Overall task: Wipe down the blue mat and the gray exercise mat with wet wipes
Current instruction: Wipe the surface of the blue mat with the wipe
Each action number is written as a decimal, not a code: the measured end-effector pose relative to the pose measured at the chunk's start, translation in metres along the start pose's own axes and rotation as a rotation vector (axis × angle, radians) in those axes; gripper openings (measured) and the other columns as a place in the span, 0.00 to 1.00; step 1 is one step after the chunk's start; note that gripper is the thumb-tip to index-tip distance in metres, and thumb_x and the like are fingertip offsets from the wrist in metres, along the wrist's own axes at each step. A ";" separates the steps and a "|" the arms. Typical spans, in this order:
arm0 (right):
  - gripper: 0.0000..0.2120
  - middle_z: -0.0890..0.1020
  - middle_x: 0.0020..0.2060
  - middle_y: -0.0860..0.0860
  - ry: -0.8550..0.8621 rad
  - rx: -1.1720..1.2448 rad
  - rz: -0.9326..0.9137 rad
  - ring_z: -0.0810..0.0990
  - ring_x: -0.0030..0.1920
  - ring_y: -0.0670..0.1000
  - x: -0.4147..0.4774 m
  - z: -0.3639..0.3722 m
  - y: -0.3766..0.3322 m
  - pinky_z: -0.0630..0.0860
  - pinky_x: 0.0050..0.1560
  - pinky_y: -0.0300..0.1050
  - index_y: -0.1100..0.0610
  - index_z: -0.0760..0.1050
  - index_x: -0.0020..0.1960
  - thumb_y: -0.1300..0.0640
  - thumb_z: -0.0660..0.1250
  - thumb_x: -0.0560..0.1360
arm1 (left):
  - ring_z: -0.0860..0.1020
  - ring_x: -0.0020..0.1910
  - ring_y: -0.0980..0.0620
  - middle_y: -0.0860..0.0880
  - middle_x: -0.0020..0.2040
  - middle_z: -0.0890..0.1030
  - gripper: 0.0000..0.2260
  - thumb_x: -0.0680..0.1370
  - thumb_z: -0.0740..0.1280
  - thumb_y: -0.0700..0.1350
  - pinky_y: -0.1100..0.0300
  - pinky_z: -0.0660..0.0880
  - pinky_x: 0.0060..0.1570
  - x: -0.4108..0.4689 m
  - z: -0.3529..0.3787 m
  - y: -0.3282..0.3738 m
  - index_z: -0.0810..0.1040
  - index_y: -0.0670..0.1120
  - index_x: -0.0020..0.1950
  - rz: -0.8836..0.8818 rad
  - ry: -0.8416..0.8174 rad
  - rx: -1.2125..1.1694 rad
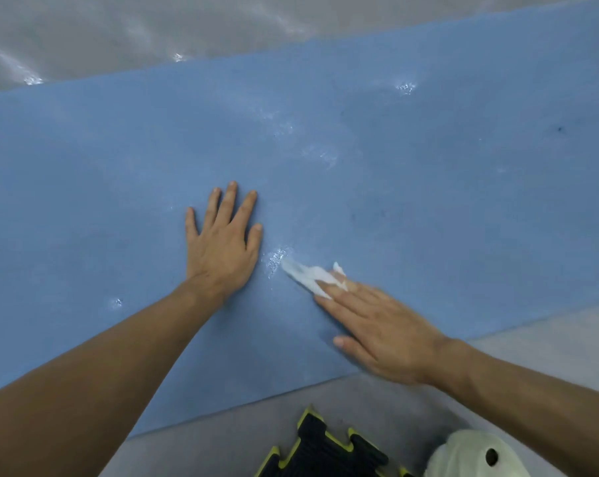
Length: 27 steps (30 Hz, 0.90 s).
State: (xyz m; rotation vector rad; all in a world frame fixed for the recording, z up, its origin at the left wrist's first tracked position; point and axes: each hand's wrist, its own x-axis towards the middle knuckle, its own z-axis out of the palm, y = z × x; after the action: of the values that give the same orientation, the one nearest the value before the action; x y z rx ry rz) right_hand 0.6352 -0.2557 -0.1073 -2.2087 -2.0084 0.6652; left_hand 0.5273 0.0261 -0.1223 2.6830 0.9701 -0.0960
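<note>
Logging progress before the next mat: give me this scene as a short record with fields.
mat: blue, wet glints beside the wipe and farther off
left hand: flat on the mat, fingers spread, holding nothing
right hand: straight fingers press the wipe onto the mat
wipe: white, crumpled, partly under the right fingers
gray surface: borders the mat on near and far sides
near edge: black-and-yellow tile, pale object with a hole

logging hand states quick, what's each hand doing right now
Left hand: open, flat on the blue mat.
Right hand: open, pressing the wet wipe onto the mat.
</note>
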 end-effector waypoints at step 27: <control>0.34 0.52 0.84 0.48 0.191 0.062 0.337 0.48 0.84 0.52 0.083 -0.037 0.057 0.47 0.81 0.49 0.54 0.54 0.84 0.38 0.44 0.83 | 0.47 0.84 0.49 0.52 0.85 0.50 0.26 0.85 0.51 0.59 0.40 0.45 0.80 0.087 -0.017 -0.009 0.55 0.56 0.84 0.009 0.015 0.045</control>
State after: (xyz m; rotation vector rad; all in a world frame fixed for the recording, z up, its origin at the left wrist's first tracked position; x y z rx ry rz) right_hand 0.7060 -0.1747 -0.1151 -2.4901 -1.5240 0.5106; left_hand 0.5886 0.0912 -0.1221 2.7325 0.9710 -0.0975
